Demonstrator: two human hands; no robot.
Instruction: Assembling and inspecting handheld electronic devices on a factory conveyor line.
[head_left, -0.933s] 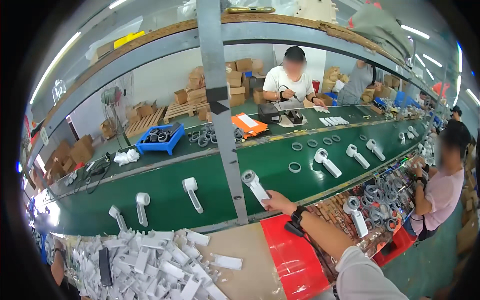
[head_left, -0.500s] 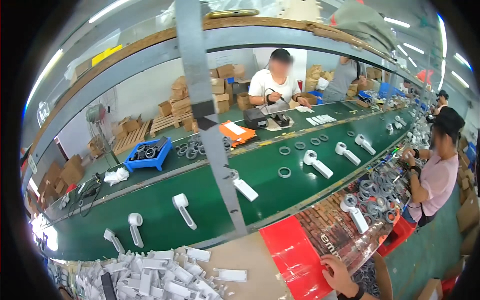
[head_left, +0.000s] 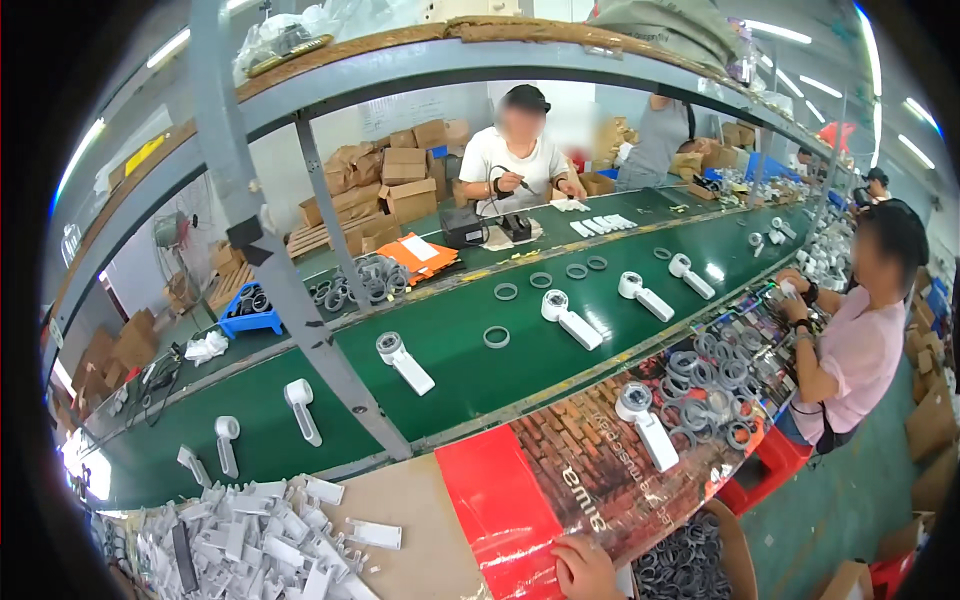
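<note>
My right hand [head_left: 583, 567] rests on the near edge of a red sheet [head_left: 490, 490], beside a brick-patterned printed sheet [head_left: 540, 430]. Its fingers lie stretched over the edge, with nothing visible in them. Farther up the printed sheet lies a white handheld fan body [head_left: 655, 440] with a round head. Grey rings [head_left: 710, 375] are heaped just beyond it. Below the hand's right side, a carton [head_left: 740, 550] holds many dark grey rings [head_left: 685, 565]. A pile of white plastic parts [head_left: 250, 535] covers the near left. My left hand does not show.
A green conveyor belt [head_left: 450, 400] carries white fan bodies [head_left: 405, 362] and loose grey rings [head_left: 496, 337]. A metal post [head_left: 300, 300] stands in front of it. One person [head_left: 510, 160] works across the belt; another, in pink [head_left: 850, 350], sits to the right.
The whole view has swung right, so things appear farther left. My right hand stays at the sheet's near edge, and more of the ring carton shows.
</note>
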